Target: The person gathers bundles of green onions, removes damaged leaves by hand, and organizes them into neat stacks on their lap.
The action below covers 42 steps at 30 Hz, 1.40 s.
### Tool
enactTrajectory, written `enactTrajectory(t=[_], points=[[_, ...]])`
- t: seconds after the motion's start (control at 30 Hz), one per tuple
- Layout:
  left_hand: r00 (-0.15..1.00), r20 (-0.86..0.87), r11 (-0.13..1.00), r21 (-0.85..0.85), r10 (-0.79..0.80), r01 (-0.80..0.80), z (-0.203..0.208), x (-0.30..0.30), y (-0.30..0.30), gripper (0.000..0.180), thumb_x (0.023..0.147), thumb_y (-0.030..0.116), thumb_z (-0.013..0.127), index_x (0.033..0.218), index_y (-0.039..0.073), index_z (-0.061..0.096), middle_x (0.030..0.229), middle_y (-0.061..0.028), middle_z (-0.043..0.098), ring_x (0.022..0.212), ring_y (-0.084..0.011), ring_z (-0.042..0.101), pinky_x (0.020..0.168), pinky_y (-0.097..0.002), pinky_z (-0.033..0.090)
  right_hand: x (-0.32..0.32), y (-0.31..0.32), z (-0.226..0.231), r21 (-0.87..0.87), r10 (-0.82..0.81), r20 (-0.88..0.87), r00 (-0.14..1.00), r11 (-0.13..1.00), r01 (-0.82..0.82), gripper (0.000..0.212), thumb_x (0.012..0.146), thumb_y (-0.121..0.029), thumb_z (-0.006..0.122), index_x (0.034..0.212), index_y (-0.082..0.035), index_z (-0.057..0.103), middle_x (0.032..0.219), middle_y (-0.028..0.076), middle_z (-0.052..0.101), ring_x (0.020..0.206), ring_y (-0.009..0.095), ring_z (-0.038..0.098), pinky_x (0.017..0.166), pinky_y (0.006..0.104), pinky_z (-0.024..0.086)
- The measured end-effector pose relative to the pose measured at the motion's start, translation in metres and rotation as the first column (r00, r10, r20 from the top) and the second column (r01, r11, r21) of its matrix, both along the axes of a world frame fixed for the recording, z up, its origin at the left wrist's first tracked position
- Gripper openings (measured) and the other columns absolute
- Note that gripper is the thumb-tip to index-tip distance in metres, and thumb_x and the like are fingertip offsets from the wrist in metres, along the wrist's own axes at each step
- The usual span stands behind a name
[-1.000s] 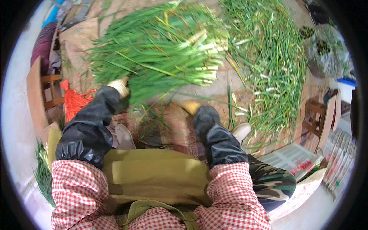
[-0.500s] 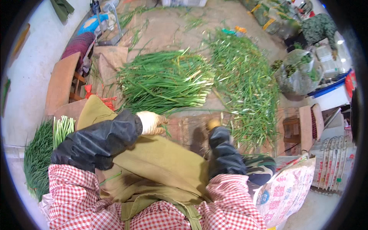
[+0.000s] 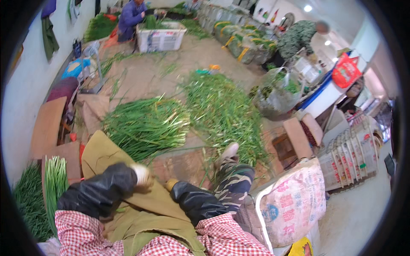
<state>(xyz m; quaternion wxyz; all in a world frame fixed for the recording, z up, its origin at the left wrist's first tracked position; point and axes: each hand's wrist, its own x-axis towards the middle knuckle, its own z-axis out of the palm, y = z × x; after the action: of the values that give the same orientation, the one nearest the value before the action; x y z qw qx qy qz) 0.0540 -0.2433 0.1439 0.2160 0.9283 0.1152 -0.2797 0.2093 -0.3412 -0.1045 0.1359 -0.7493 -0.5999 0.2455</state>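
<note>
My left hand [image 3: 143,175], in a pale glove, is above the olive-brown apron [image 3: 106,158] spread over my lap. Its fingers are smeared by motion. My right hand [image 3: 171,184], in a yellowish glove, is close to it, mostly hidden behind its dark sleeve cover [image 3: 194,200]. Just beyond the apron lies a thick pile of green chives [image 3: 145,123], pale stem ends toward the right. A looser heap of tangled leaves [image 3: 224,111] lies to its right. At my left stand a neat bundle of chives [image 3: 55,177] and a darker green bunch [image 3: 30,200].
A pink-and-white sack [image 3: 292,200] stands at my right beside my camouflage-trousered leg [image 3: 232,183]. Wooden stools [image 3: 49,126] flank the work area. Farther off are a white crate [image 3: 160,37], a person in purple [image 3: 130,19] and another person in camouflage [image 3: 297,38].
My view has swung up and to the right, bringing in the far room. My hands have drawn closer together, back over the apron. My right leg and shoe now show.
</note>
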Motion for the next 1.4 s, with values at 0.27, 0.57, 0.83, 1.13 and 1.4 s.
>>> enactTrajectory(t=[0.27, 0.57, 0.83, 1.13, 1.4], points=[[0.897, 0.214, 0.911, 0.058, 0.388, -0.408, -0.025, 0.108, 0.136, 0.034, 0.081, 0.030, 0.057, 0.107, 0.008, 0.062, 0.100, -0.0175, 0.064, 0.093, -0.0354, 0.060, 0.080, -0.0421, 0.048, 0.074, 0.042, -0.052, -0.694, -0.723, -0.683, -0.103, 0.598, 0.401, 0.033, 0.090, -0.034, 0.044, 0.071, -0.010, 0.055, 0.063, 0.008, 0.056, 0.046, 0.021, 0.045, 0.042, 0.0338, 0.038], [0.779, 0.339, 0.784, 0.158, 0.528, -0.600, -0.149, 0.226, 0.199, 0.066, 0.078, 0.024, 0.060, 0.137, 0.006, 0.037, 0.137, -0.0175, 0.042, 0.126, -0.0306, 0.040, 0.104, -0.0397, 0.035, 0.150, 0.122, -0.063, -0.808, -0.449, -0.588, -0.672, 0.299, 0.507, 0.011, 0.088, -0.015, 0.047, 0.083, -0.008, 0.053, 0.071, 0.006, 0.057, 0.057, 0.019, 0.054, 0.047, 0.0269, 0.045], [0.743, 0.272, 0.706, 0.237, 0.612, -0.668, -0.198, 0.235, 0.170, 0.066, 0.074, 0.031, 0.069, 0.128, 0.003, 0.045, 0.106, -0.0165, 0.057, 0.105, -0.0319, 0.052, 0.092, -0.0415, 0.041, 0.169, 0.177, -0.091, -0.785, -0.278, -0.619, -0.735, 0.174, 0.595, 0.016, 0.079, -0.006, 0.045, 0.095, -0.003, 0.048, 0.072, 0.005, 0.050, 0.066, 0.017, 0.052, 0.050, 0.0244, 0.044], [0.884, 0.350, 0.795, 0.415, 0.309, -0.442, -0.201, 0.224, 0.158, 0.052, 0.077, 0.035, 0.064, 0.125, 0.019, 0.053, 0.113, -0.0138, 0.052, 0.111, -0.0306, 0.045, 0.092, -0.0440, 0.036, 0.186, 0.177, -0.126, -0.611, -0.123, -0.785, -0.607, 0.314, 0.727, 0.041, 0.076, -0.003, 0.045, 0.117, 0.000, 0.051, 0.092, 0.010, 0.061, 0.088, 0.027, 0.057, 0.084, 0.0367, 0.045], [0.934, 0.182, 0.884, 0.309, 0.307, -0.350, -0.195, 0.232, 0.144, 0.048, 0.070, 0.021, 0.062, 0.117, 0.010, 0.058, 0.103, -0.0167, 0.054, 0.105, -0.0318, 0.050, 0.091, -0.0422, 0.038, 0.160, 0.122, -0.079, -0.212, -0.157, -0.977, -0.143, 0.710, 0.672, 0.022, 0.072, -0.009, 0.066, 0.092, -0.001, 0.058, 0.092, 0.003, 0.061, 0.079, 0.015, 0.058, 0.072, 0.0298, 0.048]])
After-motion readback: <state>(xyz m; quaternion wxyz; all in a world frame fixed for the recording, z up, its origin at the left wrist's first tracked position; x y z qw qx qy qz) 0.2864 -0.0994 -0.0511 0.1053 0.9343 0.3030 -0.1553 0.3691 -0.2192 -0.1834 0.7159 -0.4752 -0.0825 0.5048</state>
